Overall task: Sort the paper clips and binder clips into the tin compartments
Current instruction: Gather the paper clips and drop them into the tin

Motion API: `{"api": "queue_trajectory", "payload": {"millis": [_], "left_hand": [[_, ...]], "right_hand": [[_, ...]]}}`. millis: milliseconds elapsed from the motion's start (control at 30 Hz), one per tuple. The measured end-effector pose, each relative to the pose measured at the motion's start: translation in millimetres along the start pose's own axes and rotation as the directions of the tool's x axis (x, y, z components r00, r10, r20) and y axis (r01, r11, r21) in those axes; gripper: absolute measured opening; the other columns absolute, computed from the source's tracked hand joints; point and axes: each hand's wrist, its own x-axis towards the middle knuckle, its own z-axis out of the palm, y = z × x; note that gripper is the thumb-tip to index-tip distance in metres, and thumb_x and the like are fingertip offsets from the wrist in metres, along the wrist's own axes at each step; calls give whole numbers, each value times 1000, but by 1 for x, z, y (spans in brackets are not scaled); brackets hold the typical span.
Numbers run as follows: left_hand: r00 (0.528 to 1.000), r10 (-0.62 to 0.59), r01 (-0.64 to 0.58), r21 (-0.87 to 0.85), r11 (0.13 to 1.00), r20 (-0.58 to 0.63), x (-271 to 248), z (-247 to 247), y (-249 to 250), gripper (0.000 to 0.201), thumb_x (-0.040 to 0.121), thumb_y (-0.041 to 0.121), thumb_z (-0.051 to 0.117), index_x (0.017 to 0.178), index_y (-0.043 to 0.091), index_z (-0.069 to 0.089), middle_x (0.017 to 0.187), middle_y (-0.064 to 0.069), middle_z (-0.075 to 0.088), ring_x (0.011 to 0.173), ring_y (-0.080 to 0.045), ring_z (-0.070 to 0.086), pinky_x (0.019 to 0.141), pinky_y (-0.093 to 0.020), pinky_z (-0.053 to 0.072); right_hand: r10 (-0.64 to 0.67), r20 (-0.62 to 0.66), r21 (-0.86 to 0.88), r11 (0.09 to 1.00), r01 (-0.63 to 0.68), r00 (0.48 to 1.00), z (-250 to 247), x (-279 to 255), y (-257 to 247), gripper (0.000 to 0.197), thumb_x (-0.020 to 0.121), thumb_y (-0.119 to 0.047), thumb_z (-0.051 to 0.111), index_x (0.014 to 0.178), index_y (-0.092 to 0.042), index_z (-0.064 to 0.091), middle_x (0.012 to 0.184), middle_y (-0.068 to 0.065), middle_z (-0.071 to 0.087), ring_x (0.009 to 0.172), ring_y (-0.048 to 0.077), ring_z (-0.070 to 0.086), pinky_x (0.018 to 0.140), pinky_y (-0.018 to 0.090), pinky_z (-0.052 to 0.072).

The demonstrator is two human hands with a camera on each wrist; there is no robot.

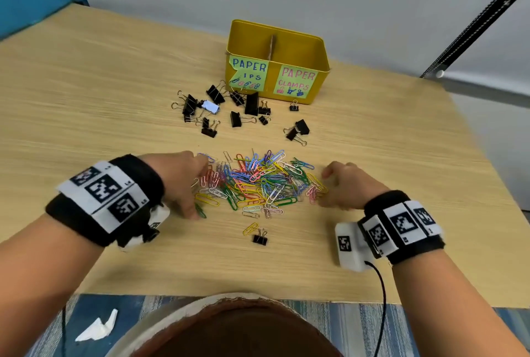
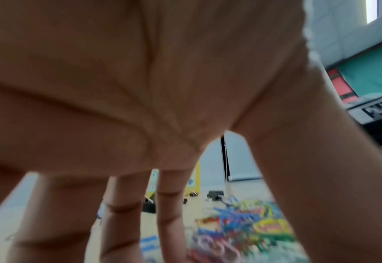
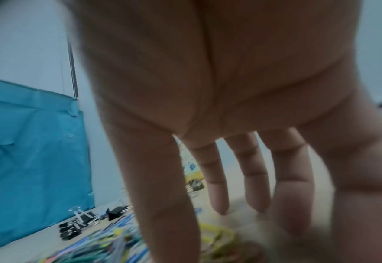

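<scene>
Hands flank the paper clips, fingers spread per wrist views; head view likely hides this.

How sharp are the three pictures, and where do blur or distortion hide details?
Head view: mostly sharp, the tin labels readable, wide-angle bending at the edges. Left wrist view: left hand fills the frame, paper clips smeared. Right wrist view: right hand soft, dim; fingertips and clips below blurred.
</scene>
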Motion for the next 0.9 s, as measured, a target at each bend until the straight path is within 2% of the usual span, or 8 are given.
{"api": "queue_trajectory", "payload": {"millis": [167, 233, 333, 433, 567, 667, 800, 900], "left_hand": [[990, 66, -75, -75, 994, -123, 8, 9, 20, 69, 63, 5, 78, 121, 11, 39, 103, -7, 53, 86, -24, 57, 70, -35, 49], [983, 48, -73, -138, 988, -179, 9, 4, 15, 68, 64, 5, 79, 120, 14, 41, 102, -4, 51, 90, -23, 54, 71, -31, 46], [986, -26, 7, -119, 993, -165, 2, -4, 2, 53, 68, 13, 78, 109, 17, 45, 99, -2, 51, 85, -19, 53, 69, -27, 46], [993, -54, 52, -24, 998, -108, -1, 0, -1, 29, 70, 20, 77, 87, 16, 54, 75, 2, 55, 57, -9, 46, 47, -21, 37], [993, 46, -51, -43, 998, -109, 7, 14, 12, 22, 72, 25, 77, 76, 13, 58, 56, 2, 52, 39, -5, 45, 37, -15, 37], [982, 103, -111, -42, 993, -158, 15, 17, 22, 24, 74, 26, 74, 75, 16, 52, 62, 2, 52, 56, -17, 53, 53, -20, 42], [951, 46, -78, -93, 993, -307, 16, 8, 11, 37, 69, 31, 77, 93, 21, 52, 98, -1, 55, 88, -19, 52, 69, -29, 40], [961, -28, 0, -104, 995, -275, 14, 1, -4, 91, 62, 45, 80, 137, 21, 34, 131, -6, 40, 121, -24, 43, 95, -38, 45]], "right_hand": [[-208, -6, -45, 977, 208, 978, 17, 7, -32, 56, 74, -17, 71, 125, -13, 49, 123, 13, 49, 92, 21, 50, 73, 23, 37], [-260, -73, -52, 965, 257, 963, 13, 3, -42, 55, 75, -18, 72, 125, -14, 48, 120, 11, 48, 100, 23, 51, 78, 21, 35], [-392, -151, -92, 920, 382, 908, 15, -13, -61, 38, 74, -22, 74, 104, -17, 52, 100, 2, 48, 89, 18, 49, 67, 22, 36], [-516, 62, -197, 833, 517, 855, 33, -21, -86, 30, 72, -30, 75, 89, -19, 54, 88, -1, 55, 82, 18, 52, 63, 26, 42], [-512, 227, -345, 753, 561, 828, 45, -12, -103, 38, 67, -38, 77, 89, -16, 55, 88, 2, 57, 82, 21, 50, 66, 29, 43], [-495, 204, -419, 736, 532, 845, 40, -3, -105, 41, 67, -43, 76, 84, -17, 49, 84, 1, 54, 80, 20, 49, 55, 25, 37], [-429, 49, -287, 859, 425, 902, 14, 10, -90, 40, 70, -45, 74, 86, -19, 48, 78, -5, 51, 82, 19, 50, 58, 26, 36], [-309, -72, -145, 944, 297, 948, -3, 23, -69, 66, 67, -49, 74, 121, -22, 48, 125, 8, 50, 112, 26, 51, 89, 35, 47]]}}
